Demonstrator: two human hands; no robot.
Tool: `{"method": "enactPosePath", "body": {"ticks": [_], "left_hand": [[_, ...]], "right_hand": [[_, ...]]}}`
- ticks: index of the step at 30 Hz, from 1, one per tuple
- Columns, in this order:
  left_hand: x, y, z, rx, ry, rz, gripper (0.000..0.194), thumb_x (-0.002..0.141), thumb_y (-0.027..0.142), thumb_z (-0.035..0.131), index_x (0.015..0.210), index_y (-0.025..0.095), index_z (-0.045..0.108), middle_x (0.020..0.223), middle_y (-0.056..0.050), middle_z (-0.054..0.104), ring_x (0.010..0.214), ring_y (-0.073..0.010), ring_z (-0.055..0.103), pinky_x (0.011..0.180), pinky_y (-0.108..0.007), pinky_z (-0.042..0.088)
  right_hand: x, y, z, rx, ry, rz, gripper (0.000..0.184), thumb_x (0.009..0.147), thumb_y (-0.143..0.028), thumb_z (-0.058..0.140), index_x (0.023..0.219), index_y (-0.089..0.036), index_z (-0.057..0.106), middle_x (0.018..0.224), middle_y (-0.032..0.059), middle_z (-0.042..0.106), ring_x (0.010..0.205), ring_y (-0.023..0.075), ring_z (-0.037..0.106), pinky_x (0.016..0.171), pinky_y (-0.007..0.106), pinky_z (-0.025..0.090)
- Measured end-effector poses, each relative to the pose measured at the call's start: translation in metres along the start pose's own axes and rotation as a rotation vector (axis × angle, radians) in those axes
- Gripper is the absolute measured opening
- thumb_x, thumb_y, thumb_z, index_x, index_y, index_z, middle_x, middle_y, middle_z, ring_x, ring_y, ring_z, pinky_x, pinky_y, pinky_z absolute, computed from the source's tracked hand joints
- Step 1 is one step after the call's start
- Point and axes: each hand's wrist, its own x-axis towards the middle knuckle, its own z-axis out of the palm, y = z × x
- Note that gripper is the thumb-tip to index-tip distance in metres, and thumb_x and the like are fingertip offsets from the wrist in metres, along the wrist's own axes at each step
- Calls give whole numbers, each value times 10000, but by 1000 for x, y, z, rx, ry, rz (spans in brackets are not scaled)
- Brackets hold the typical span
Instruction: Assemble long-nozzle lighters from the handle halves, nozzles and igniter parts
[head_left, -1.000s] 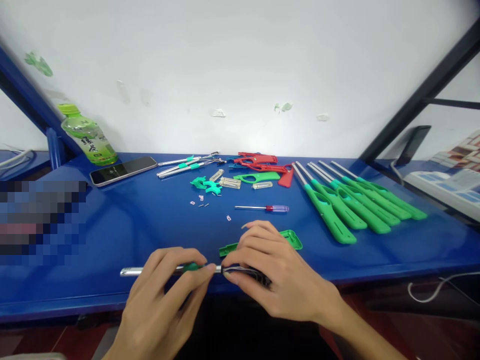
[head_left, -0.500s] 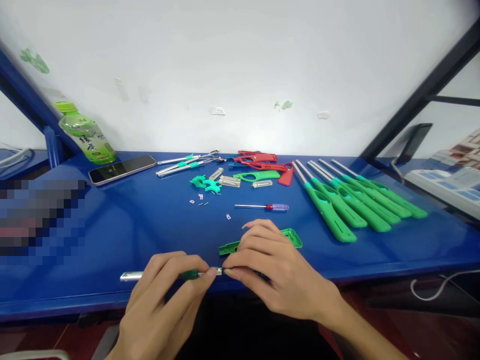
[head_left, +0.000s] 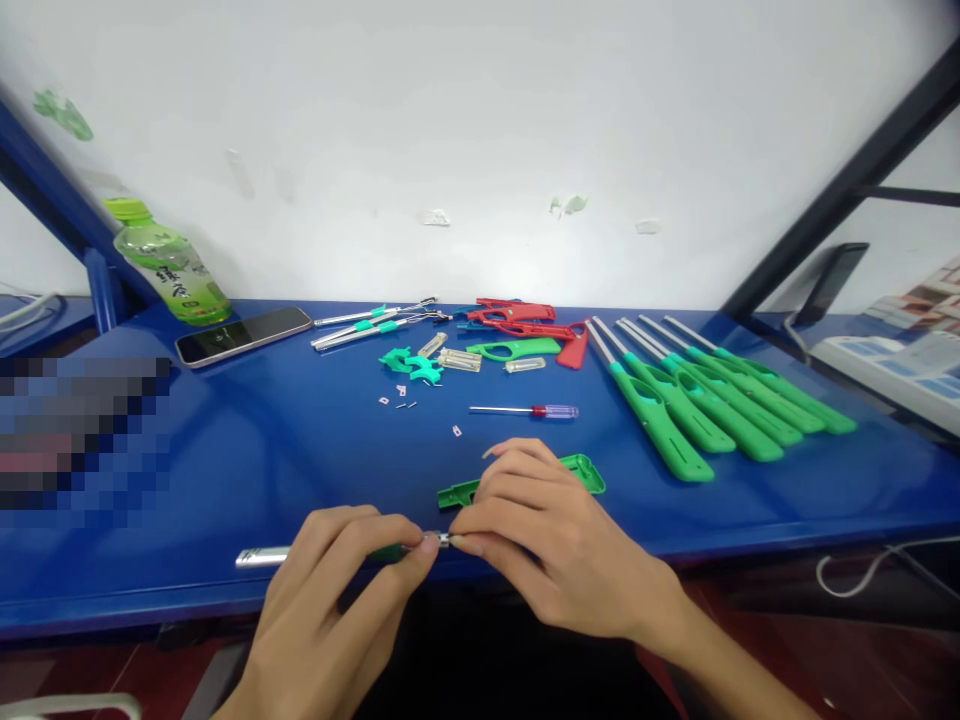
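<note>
My left hand (head_left: pixel 341 590) is closed around a silver lighter tube (head_left: pixel 261 557) with a green collar, held level at the table's front edge. At the tube's right end, my right hand (head_left: pixel 551 540) pinches with thumb and fingertips, close against the left fingertips. Whatever lies inside the right hand's grip is mostly hidden; dark wires showed there earlier. Behind the right hand lies a green lighter handle half (head_left: pixel 457 495), partly covered by the fingers.
A screwdriver (head_left: pixel 525 411) lies ahead. Several green lighters (head_left: pixel 667 430) are at right. Silver tubes (head_left: pixel 360 335), red casings (head_left: pixel 521 320), clear fuel tanks (head_left: pixel 460 360) and teal pieces (head_left: pixel 412 365) lie at the back. A phone (head_left: pixel 244 336) and bottle (head_left: pixel 172 265) are at left.
The left fingertips have slid slightly right along the tube, nearer the right hand. The dark wires seen in the right hand have become hidden beneath its fingers.
</note>
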Motion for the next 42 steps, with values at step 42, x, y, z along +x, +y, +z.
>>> {"method": "enactPosePath", "body": {"ticks": [42], "left_hand": [[32, 4, -2, -4, 15, -159, 161, 1066, 233, 604, 1185, 253, 711, 1102, 3, 707, 952, -140, 677, 895, -281, 517]], "right_hand": [[0, 5, -16, -85, 95, 24, 103, 1061, -177, 657, 1131, -205, 727, 990, 2, 794, 929, 170, 698, 1030, 384, 458]]}}
